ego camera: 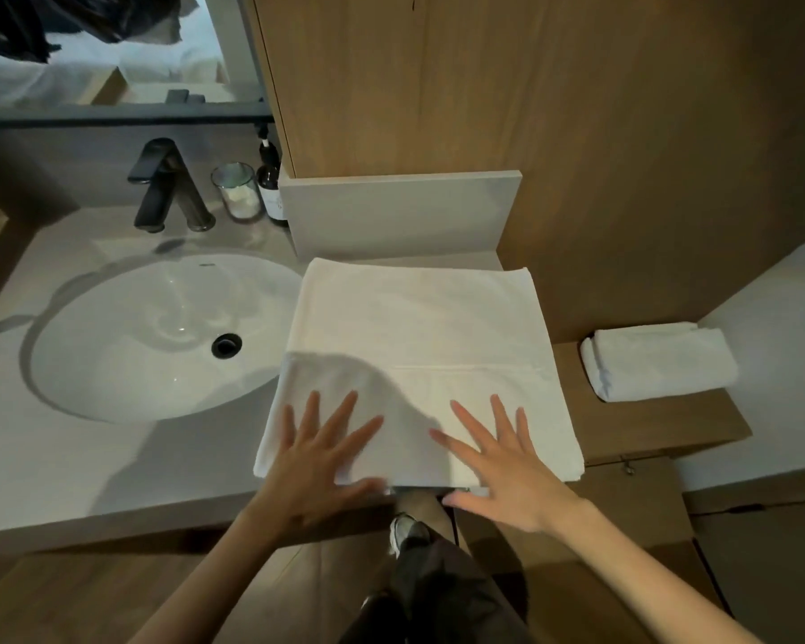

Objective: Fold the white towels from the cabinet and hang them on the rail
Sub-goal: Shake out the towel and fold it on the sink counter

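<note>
Fingers of my left hand and right hand lie spread flat on the folded white towel, gripping nothing. Under my palms its edge reaches the surface front; I fear a careless pull could drag it off, or left into the sink.

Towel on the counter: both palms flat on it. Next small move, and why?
Likely pinch the near edge of the white towel and fold it over the far half: left hand and right hand lie flat, fingers spread, and it lies smooth but far larger than the folded towel on the shelf.
</note>
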`<action>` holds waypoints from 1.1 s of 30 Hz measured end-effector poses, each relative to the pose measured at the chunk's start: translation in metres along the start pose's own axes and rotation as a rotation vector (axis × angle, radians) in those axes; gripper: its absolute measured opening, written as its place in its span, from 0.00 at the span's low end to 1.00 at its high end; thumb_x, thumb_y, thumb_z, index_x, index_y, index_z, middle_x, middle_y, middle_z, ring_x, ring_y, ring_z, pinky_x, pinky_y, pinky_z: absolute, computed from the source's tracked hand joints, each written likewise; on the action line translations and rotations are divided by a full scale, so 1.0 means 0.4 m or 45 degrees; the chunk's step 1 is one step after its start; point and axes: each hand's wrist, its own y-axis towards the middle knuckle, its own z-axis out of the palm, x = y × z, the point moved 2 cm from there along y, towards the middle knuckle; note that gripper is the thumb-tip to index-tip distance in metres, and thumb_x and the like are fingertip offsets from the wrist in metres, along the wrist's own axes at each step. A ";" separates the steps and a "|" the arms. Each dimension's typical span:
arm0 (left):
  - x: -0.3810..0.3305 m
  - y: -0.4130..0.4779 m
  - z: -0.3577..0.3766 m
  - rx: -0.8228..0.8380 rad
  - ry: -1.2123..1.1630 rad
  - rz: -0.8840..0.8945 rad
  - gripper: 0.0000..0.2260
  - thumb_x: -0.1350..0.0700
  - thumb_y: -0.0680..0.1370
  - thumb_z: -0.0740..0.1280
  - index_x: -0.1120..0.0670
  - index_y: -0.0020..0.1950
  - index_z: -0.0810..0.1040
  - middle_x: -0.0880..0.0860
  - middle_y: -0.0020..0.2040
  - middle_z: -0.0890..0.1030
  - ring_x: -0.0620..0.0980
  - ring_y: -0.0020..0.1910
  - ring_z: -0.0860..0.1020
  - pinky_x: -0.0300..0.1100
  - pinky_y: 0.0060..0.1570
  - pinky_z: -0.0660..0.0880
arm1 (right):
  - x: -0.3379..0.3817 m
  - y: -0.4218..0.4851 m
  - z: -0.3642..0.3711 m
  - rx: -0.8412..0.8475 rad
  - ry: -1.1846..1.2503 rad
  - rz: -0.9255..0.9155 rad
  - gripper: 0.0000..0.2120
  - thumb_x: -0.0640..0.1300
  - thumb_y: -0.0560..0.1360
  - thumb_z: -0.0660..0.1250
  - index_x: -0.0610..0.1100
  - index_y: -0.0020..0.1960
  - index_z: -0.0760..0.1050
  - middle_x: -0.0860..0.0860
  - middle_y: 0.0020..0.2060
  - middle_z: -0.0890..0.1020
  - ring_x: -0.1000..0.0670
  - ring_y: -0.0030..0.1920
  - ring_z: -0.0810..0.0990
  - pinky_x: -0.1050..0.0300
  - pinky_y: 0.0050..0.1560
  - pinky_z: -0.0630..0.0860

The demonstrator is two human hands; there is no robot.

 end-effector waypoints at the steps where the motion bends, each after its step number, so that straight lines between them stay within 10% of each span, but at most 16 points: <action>1: 0.013 -0.011 0.009 0.002 0.083 0.040 0.35 0.24 0.72 0.48 0.34 0.76 0.43 0.49 0.79 0.40 0.65 0.76 0.38 0.68 0.71 0.41 | -0.008 -0.011 0.015 -0.019 -0.058 0.004 0.39 0.69 0.74 0.58 0.69 0.74 0.34 0.60 0.73 0.27 0.39 0.69 0.19 0.32 0.68 0.25; 7: 0.053 -0.017 0.000 -0.058 0.242 0.155 0.43 0.41 0.66 0.75 0.43 0.77 0.58 0.61 0.76 0.60 0.72 0.71 0.60 0.69 0.66 0.61 | -0.088 -0.048 0.037 -0.226 -0.249 0.228 0.52 0.33 0.75 0.64 0.68 0.73 0.30 0.55 0.76 0.30 0.30 0.71 0.28 0.29 0.72 0.38; 17: 0.128 -0.061 -0.037 -0.201 0.046 0.112 0.32 0.51 0.66 0.79 0.46 0.68 0.74 0.54 0.67 0.76 0.61 0.64 0.75 0.56 0.59 0.74 | -0.129 -0.094 -0.032 -0.300 0.032 0.273 0.31 0.38 0.79 0.59 0.66 0.73 0.59 0.60 0.76 0.59 0.48 0.77 0.55 0.48 0.74 0.58; 21: 0.154 -0.066 -0.099 -0.280 -0.469 -0.190 0.11 0.52 0.76 0.70 0.42 0.57 0.80 0.42 0.56 0.82 0.47 0.58 0.78 0.39 0.53 0.74 | -0.142 -0.100 -0.056 -0.495 0.222 0.398 0.14 0.47 0.79 0.62 0.62 0.62 0.72 0.57 0.56 0.81 0.50 0.56 0.79 0.50 0.50 0.79; 26: 0.174 -0.033 -0.150 -0.490 -0.914 -0.466 0.06 0.54 0.75 0.72 0.49 0.49 0.77 0.46 0.41 0.79 0.46 0.40 0.77 0.33 0.37 0.71 | -0.172 -0.102 -0.075 -0.864 0.711 0.605 0.11 0.55 0.72 0.72 0.51 0.50 0.76 0.56 0.40 0.81 0.54 0.42 0.79 0.55 0.40 0.78; 33: 0.178 0.077 -0.204 -0.731 -1.295 -0.609 0.12 0.52 0.76 0.71 0.54 0.55 0.75 0.52 0.53 0.79 0.51 0.52 0.77 0.44 0.54 0.74 | -0.186 -0.027 -0.134 -1.124 1.363 0.777 0.20 0.51 0.72 0.73 0.46 0.60 0.73 0.55 0.49 0.77 0.52 0.52 0.76 0.60 0.46 0.76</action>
